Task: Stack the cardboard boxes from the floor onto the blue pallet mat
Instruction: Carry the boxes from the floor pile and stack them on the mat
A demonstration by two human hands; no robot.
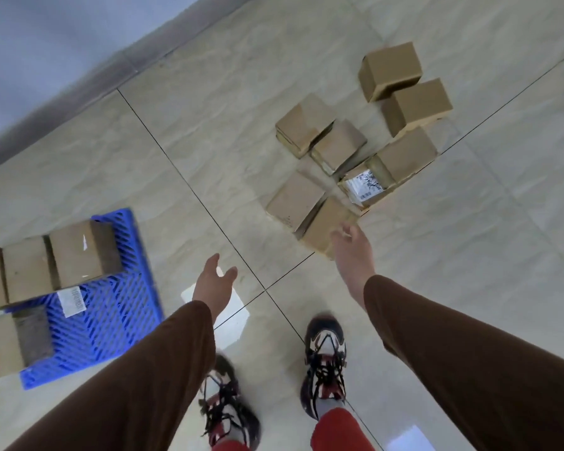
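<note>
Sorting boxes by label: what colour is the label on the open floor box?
White with black print, clearest in the head view.

Glossy beige tiled floor (469,255), grey wall (46,43)

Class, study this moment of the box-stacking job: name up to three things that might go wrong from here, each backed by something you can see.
1. The right hand reaches for the nearest box, which touches its neighbour; lifting it may drag or tip that one.
2. The stacked boxes on the blue pallet mat look uneven, so adding more could topple them.
3. The box with a label appears open or torn and might spill when lifted.
</note>
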